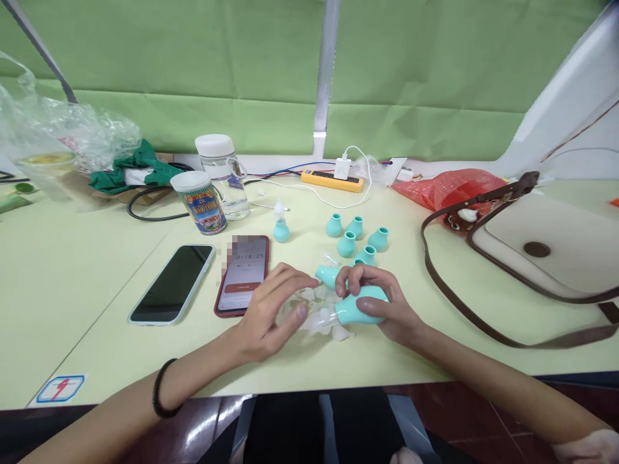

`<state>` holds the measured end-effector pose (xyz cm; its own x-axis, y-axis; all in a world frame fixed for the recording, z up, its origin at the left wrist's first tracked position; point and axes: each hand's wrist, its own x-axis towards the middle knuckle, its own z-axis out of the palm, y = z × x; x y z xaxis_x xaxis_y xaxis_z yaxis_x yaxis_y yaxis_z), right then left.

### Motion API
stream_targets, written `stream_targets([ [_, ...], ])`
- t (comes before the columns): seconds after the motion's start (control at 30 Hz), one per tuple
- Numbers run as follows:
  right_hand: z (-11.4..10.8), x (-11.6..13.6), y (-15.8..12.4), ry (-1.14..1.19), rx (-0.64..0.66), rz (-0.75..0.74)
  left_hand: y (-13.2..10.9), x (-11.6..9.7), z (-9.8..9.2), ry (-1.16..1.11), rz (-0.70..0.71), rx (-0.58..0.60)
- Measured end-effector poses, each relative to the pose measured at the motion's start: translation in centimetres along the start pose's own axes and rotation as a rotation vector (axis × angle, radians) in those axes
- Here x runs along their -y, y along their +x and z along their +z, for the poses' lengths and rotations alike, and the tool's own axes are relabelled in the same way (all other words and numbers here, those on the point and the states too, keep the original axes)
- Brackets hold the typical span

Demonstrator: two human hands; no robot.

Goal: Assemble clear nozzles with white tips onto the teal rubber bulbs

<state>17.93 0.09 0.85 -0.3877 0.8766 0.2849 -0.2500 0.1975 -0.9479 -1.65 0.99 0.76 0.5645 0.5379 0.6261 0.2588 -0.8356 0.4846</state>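
My right hand (399,312) is closed around a turquoise squeeze bulb (353,310), its neck pointing left. A clear soft nozzle (322,319) sits at that neck. My left hand (268,316) has its fingers stretched out and apart, by the nozzle's tip; whether it touches it is hard to tell. Beneath and between the hands lie translucent pieces (341,333) and another turquoise bulb (327,276). Several open-necked turquoise bulbs (346,245) are grouped behind my right hand. One bulb with a clear nozzle on top (280,229) stands upright further left.
Left of my hands lie a phone showing a timer (242,277) and a dark-screened phone (173,283). Behind are a printed can (206,206), a clear bottle (235,187) and a yellow power strip (331,181). A cream bag (570,238) with a brown strap is at right.
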Motion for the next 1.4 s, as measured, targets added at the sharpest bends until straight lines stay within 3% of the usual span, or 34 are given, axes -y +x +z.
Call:
stream_targets([
  [0.13,0.3,-0.2,-0.4,-0.226,-0.012,-0.127,-0.2,-0.6,0.3,-0.001,-0.048,0.166],
  [0.27,1.1,-0.3,-0.8,-0.630,0.041,-0.242,-0.6,0.2,1.3,0.274,0.084,0.085],
  [0.37,1.4,-0.4,-0.8,-0.823,0.075,-0.289,-0.8,0.4,1.5,0.288,0.165,0.046],
  [0.53,0.8,0.0,-0.4,-0.643,0.176,-0.060,-0.7,-0.3,0.9,-0.074,0.052,0.186],
  [0.67,0.6,0.5,-0.3,-0.456,0.217,0.119,-0.8,-0.4,0.5,-0.226,-0.099,0.125],
  [0.77,1.0,0.6,-0.6,-0.501,0.109,0.037,-0.4,0.2,0.5,-0.088,-0.229,0.114],
  [0.93,1.3,0.5,-0.7,-0.652,-0.062,-0.040,0.1,1.3,0.8,0.343,-0.349,0.214],
  [1.07,1.4,-0.1,-0.5,-0.780,-0.126,-0.171,0.0,1.8,1.1,0.473,-0.301,0.273],
  [1.23,1.0,-1.2,-0.7,-1.016,-0.091,-0.386,-0.1,1.8,1.1,0.473,-0.191,0.262],
  [1.4,0.3,-1.8,-0.9,-1.231,-0.051,-0.478,0.0,1.6,1.0,0.441,-0.146,0.263],
])
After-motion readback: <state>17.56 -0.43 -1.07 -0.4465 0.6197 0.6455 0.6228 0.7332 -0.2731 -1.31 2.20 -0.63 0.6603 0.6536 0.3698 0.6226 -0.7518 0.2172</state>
